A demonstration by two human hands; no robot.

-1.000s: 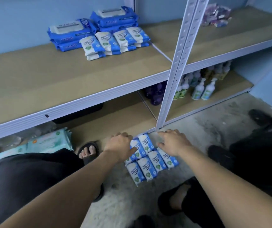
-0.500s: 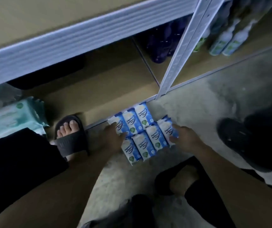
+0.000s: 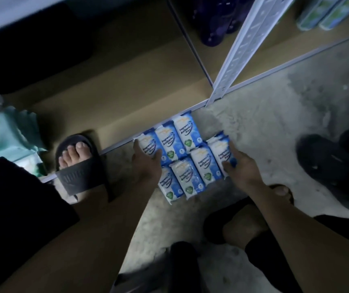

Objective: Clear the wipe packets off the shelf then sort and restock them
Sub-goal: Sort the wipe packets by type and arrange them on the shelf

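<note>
Starting at the left, the pale green soft wipe pack (image 3: 4, 140) lies on the brown bottom shelf board (image 3: 127, 81) as it did a second ago, and your foot in its dark slide sandal (image 3: 78, 163) is planted at the shelf's front edge

The change is in your hands. Your left hand (image 3: 146, 163), which hovered knuckles-up at the edge of the group a second ago, has come down onto the small blue-and-white antibacterial wipe packets (image 3: 182, 161) lying in two rows on the grey concrete floor (image 3: 275, 123). Its fingers (image 3: 157, 154) are now curled round the far-left packet of the back row (image 3: 148, 144)

The middle packets lie flat, touching one another, with no hand on them. Your right hand (image 3: 241, 166) has closed too, and its fingers (image 3: 236, 153) are clamped on the right-end packet (image 3: 220, 149), which is tipped up off the floor. A second packet seems to sit behind it, though I cannot be sure

Your view has dropped as well, so the upper shelf is out of sight. Only the white perforated metal upright (image 3: 245, 45) and the green-and-white bottles (image 3: 325, 13) show above, with a dark shoe (image 3: 321, 161) at far right

My reading is that you are gathering this sorted group to restock it, but every packet here is still down on the floor, none on the shelf
</note>
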